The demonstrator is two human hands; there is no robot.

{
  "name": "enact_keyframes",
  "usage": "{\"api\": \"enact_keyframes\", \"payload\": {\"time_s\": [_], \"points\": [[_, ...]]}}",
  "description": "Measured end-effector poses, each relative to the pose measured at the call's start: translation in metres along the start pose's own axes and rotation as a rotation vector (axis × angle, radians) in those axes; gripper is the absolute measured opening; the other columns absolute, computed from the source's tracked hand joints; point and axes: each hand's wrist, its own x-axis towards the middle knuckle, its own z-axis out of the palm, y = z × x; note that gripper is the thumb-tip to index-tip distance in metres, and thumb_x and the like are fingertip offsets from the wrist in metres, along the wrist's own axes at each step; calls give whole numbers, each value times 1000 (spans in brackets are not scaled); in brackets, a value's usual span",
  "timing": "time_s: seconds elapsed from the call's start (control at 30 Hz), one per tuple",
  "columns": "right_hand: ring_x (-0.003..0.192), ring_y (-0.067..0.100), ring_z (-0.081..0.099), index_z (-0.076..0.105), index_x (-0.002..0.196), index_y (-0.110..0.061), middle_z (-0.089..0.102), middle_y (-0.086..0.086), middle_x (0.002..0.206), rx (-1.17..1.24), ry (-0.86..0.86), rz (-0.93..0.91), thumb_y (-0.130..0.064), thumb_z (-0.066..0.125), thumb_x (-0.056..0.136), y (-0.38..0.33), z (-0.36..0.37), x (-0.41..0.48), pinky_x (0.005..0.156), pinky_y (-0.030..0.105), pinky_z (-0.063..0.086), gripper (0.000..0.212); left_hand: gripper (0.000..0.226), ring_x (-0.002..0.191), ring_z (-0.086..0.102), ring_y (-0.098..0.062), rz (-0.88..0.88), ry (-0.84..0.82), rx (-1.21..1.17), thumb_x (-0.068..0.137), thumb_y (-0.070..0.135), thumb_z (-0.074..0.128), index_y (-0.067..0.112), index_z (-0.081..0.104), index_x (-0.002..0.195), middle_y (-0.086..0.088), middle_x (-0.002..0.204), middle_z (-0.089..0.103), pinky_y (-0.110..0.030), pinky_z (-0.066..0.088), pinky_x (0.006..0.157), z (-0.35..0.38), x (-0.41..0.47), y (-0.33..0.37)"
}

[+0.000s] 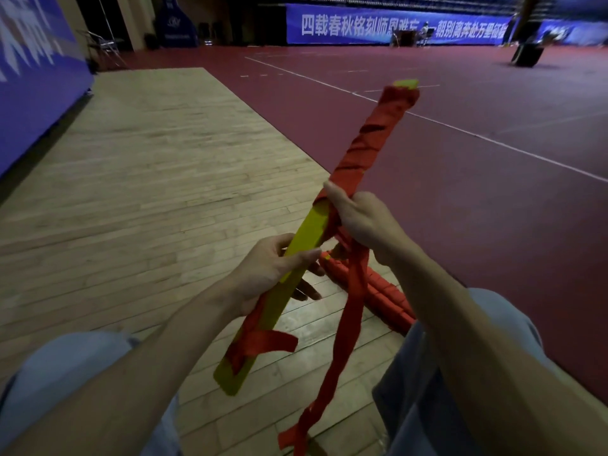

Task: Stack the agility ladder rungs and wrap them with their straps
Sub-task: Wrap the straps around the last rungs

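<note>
A stack of yellow-green ladder rungs [307, 233] slants from lower left to upper right in front of me. Red strap [371, 139] is wound around its upper half, up to near the far tip. My left hand [269, 274] grips the bare middle of the stack, thumb on top. My right hand [362, 218] holds the strap where the winding ends, thumb pressed along the rungs. The loose strap tail [345, 334] hangs down between my knees. A short red strap end [263, 343] is tied near the lower tip.
Another bundle wrapped in red strap [378, 291] lies on the wooden floor [148, 159] under my hands. My knees in light blue trousers [65, 373] flank the work. Red court flooring [460, 159] stretches right; a blue banner wall [33, 77] stands left.
</note>
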Motion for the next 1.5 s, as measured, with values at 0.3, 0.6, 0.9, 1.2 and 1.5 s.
{"api": "enact_keyframes", "payload": {"time_s": [0.3, 0.6, 0.9, 1.2, 1.5], "points": [[45, 13, 65, 68, 84, -5, 70, 11, 78, 180, -20, 59, -52, 57, 93, 3, 12, 2, 41, 18, 48, 49, 34, 57, 63, -16, 402, 351, 882, 98, 49, 41, 24, 52, 119, 0, 81, 64, -41, 57, 57, -3, 5, -14], [57, 14, 58, 62, 109, 2, 74, 6, 78, 510, -12, -142, -34, 33, 104, -12, 3, -6, 48, 22, 45, 46, 43, 73, 73, -30, -23, -187, -45, 87, 59, 59, 22, 70, 107, -14, 98, 74, -29, 55, 52, 13, -12, 15], [49, 16, 68, 70, 85, -9, 73, 8, 76, 38, -86, 83, -46, 51, 98, 4, 0, 4, 39, 17, 46, 44, 28, 46, 64, -27, 46, 209, 279, 82, 39, 75, 15, 66, 95, -9, 63, 69, -34, 52, 48, 3, 1, 0], [48, 18, 63, 64, 82, -2, 68, 8, 68, 225, -65, 89, -48, 56, 95, 8, 31, 1, 47, 28, 53, 49, 38, 74, 54, -10, 345, 406, 1080, 97, 55, 37, 29, 53, 120, 16, 81, 48, -31, 39, 65, -8, 4, -10], [50, 17, 56, 67, 91, -13, 61, 8, 62, 615, 73, -36, -21, 41, 89, 2, 14, 6, 44, 21, 42, 27, 60, 78, 73, -15, 162, -57, 252, 80, 43, 75, 39, 38, 127, 9, 91, 72, -20, 56, 64, 5, -3, 8]]}}
